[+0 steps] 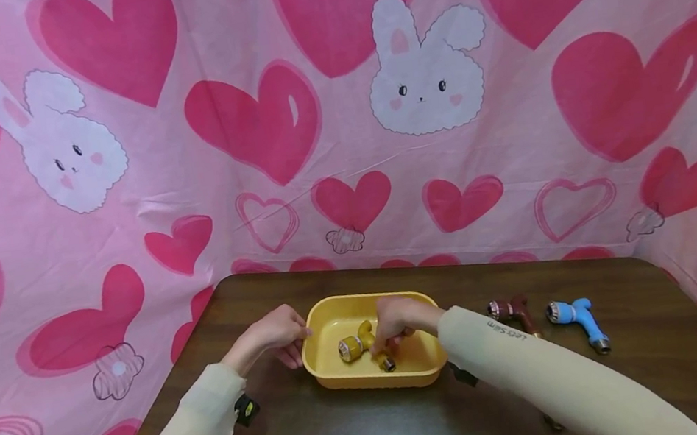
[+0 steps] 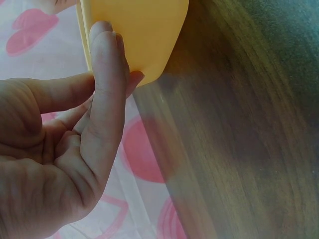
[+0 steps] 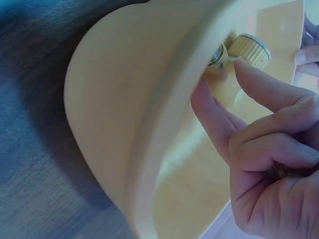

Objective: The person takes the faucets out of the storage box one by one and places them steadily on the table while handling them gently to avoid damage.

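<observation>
A yellow tub (image 1: pixel 338 379) with rounded corners stands on the table. My left hand (image 1: pixel 281 335) pinches its left end; in the left wrist view, the thumb and fingers (image 2: pixel 107 59) lie on either side of the tub wall (image 2: pixel 144 30). Inside the tub is a yellow tap-like fitting (image 1: pixel 365 335) with a ribbed, metallic-looking knob and a metal end. My right hand (image 1: pixel 396 321) reaches over the tub and pinches this fitting between thumb and finger. In the right wrist view, the ribbed knob (image 3: pixel 251 51) shows beyond the fingertips.
Right of the tub lie a dark red fitting (image 1: pixel 518 309) and a blue fitting (image 1: pixel 580 319) of the same shape. The metal end of another object (image 1: pixel 553 423) shows beside my right sleeve. Behind the brown table (image 1: pixel 464 275) hangs a pink heart-patterned cloth (image 1: pixel 347 158).
</observation>
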A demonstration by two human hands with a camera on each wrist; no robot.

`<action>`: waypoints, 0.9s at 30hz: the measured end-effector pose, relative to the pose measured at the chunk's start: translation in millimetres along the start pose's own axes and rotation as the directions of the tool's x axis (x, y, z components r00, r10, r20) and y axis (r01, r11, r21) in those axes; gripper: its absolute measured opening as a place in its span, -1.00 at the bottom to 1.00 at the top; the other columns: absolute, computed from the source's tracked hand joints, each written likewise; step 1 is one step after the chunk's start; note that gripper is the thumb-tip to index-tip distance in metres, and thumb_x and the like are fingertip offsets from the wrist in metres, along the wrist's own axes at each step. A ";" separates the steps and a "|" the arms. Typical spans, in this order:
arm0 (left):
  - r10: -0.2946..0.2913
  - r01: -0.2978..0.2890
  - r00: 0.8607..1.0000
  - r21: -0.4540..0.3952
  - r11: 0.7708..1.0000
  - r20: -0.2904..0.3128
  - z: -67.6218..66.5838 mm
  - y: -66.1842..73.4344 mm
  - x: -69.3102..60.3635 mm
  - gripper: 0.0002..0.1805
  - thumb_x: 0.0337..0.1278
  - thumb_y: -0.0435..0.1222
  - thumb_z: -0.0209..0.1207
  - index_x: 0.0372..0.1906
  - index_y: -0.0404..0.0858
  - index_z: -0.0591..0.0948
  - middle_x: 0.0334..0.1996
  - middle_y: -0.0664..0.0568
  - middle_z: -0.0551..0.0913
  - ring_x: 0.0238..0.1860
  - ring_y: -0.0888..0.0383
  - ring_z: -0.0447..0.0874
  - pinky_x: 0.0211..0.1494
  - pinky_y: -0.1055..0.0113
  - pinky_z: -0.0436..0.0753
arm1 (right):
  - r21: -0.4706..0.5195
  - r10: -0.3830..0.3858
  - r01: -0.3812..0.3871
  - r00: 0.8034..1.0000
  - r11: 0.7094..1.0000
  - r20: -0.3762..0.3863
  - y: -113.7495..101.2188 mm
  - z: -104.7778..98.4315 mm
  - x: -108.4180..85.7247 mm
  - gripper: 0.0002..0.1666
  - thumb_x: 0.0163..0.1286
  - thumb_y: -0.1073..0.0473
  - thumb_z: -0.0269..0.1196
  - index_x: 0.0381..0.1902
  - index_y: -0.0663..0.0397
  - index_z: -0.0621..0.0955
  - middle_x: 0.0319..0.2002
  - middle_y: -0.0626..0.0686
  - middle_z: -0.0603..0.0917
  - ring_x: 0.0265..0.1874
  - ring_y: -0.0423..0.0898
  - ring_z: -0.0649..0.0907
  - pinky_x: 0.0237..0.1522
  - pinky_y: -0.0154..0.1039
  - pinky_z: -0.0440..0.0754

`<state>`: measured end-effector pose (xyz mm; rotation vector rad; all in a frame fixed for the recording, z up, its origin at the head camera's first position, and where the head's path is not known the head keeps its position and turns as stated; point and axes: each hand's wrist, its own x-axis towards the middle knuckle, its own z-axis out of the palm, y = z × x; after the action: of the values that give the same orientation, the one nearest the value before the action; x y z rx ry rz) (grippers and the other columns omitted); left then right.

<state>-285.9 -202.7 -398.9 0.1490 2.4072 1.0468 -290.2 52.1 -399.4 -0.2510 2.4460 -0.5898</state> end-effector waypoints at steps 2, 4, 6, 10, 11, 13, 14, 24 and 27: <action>-0.002 0.002 1.000 0.002 1.000 -0.001 -0.4 -0.1 0.5 -0.77 0.54 -0.42 0.12 -0.14 -0.47 0.75 -0.55 -0.18 0.69 -0.66 0.12 0.69 -0.48 0.21 0.79 | 0.021 0.003 -0.003 1.000 1.000 0.007 -1.5 -1.1 0.7 -0.61 0.26 0.09 0.58 -0.61 0.18 0.70 -0.74 -0.06 0.50 -0.77 -0.27 0.30 -0.70 -0.43 0.09; -0.003 0.003 1.000 -0.001 1.000 -0.002 -0.6 -0.5 0.9 -0.77 0.53 -0.42 0.12 -0.14 -0.47 0.75 -0.54 -0.18 0.69 -0.66 0.12 0.69 -0.48 0.21 0.79 | 0.040 0.009 -0.009 1.000 0.999 0.004 -3.3 -1.7 1.6 -0.64 0.25 0.11 0.59 -0.58 0.19 0.71 -0.74 -0.05 0.49 -0.78 -0.27 0.30 -0.71 -0.45 0.12; -0.003 0.003 1.000 -0.003 1.000 -0.004 -0.6 -0.5 0.8 -0.78 0.53 -0.42 0.12 -0.13 -0.47 0.75 -0.54 -0.18 0.69 -0.66 0.12 0.69 -0.49 0.21 0.79 | 0.048 0.018 -0.018 1.000 0.999 0.002 -5.7 -2.1 2.5 -0.67 0.24 0.13 0.59 -0.57 0.20 0.72 -0.73 -0.05 0.49 -0.78 -0.26 0.30 -0.71 -0.45 0.13; -0.004 0.004 1.000 -0.002 1.000 -0.005 -0.7 -0.2 0.0 -0.78 0.53 -0.42 0.12 -0.11 -0.47 0.75 -0.53 -0.19 0.70 -0.65 0.11 0.70 -0.48 0.20 0.80 | 0.030 0.041 -0.040 0.999 0.999 -0.014 -9.4 -2.4 5.7 -0.66 0.20 0.16 0.61 -0.58 0.22 0.71 -0.71 -0.03 0.55 -0.80 -0.28 0.30 -0.72 -0.47 0.13; -0.004 0.004 1.000 0.000 1.000 -0.006 -0.9 0.1 -0.4 -0.78 0.53 -0.42 0.13 -0.10 -0.46 0.75 -0.53 -0.19 0.70 -0.65 0.10 0.71 -0.48 0.19 0.80 | 0.024 0.046 -0.045 0.999 0.999 -0.015 -9.9 -2.4 6.7 -0.66 0.20 0.17 0.61 -0.59 0.23 0.70 -0.71 -0.03 0.56 -0.81 -0.29 0.30 -0.73 -0.47 0.13; -0.005 0.005 1.000 0.005 1.000 -0.006 -1.1 0.3 -0.6 -0.78 0.52 -0.42 0.13 -0.10 -0.46 0.75 -0.52 -0.19 0.69 -0.65 0.09 0.71 -0.47 0.19 0.80 | 0.020 0.054 -0.053 0.998 0.998 -0.015 -10.4 -2.1 8.7 -0.66 0.19 0.19 0.61 -0.60 0.23 0.70 -0.70 -0.02 0.60 -0.81 -0.30 0.30 -0.73 -0.48 0.13; -0.005 0.005 1.000 0.007 1.000 -0.006 -1.2 0.4 -0.5 -0.78 0.52 -0.42 0.13 -0.11 -0.46 0.75 -0.52 -0.20 0.69 -0.64 0.09 0.71 -0.47 0.18 0.80 | 0.024 0.057 -0.057 0.998 0.998 -0.012 -10.7 -2.0 9.2 -0.66 0.19 0.19 0.61 -0.60 0.24 0.70 -0.70 -0.02 0.60 -0.82 -0.30 0.30 -0.74 -0.48 0.13; -0.010 0.010 1.000 -0.001 1.000 -0.005 -1.3 0.4 0.8 -0.79 0.52 -0.42 0.13 -0.14 -0.46 0.74 -0.52 -0.19 0.68 -0.64 0.09 0.72 -0.46 0.18 0.80 | 0.092 0.070 -0.070 0.998 0.993 0.001 -12.6 0.5 10.5 -0.72 0.21 0.26 0.59 -0.54 0.25 0.69 -0.70 -0.03 0.54 -0.78 -0.30 0.35 -0.72 -0.51 0.21; -0.011 0.011 1.000 0.002 1.000 -0.006 -1.3 0.4 0.8 -0.79 0.52 -0.42 0.13 -0.14 -0.46 0.74 -0.52 -0.19 0.68 -0.64 0.09 0.72 -0.46 0.19 0.80 | 0.087 0.071 -0.071 0.997 0.994 -0.006 -12.8 1.4 10.8 -0.71 0.21 0.26 0.59 -0.53 0.25 0.68 -0.69 -0.03 0.55 -0.79 -0.30 0.36 -0.73 -0.52 0.23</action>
<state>-287.3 -203.1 -398.2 0.1339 2.4118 1.0411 -297.5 37.0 -400.0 -0.1257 2.4207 -0.6653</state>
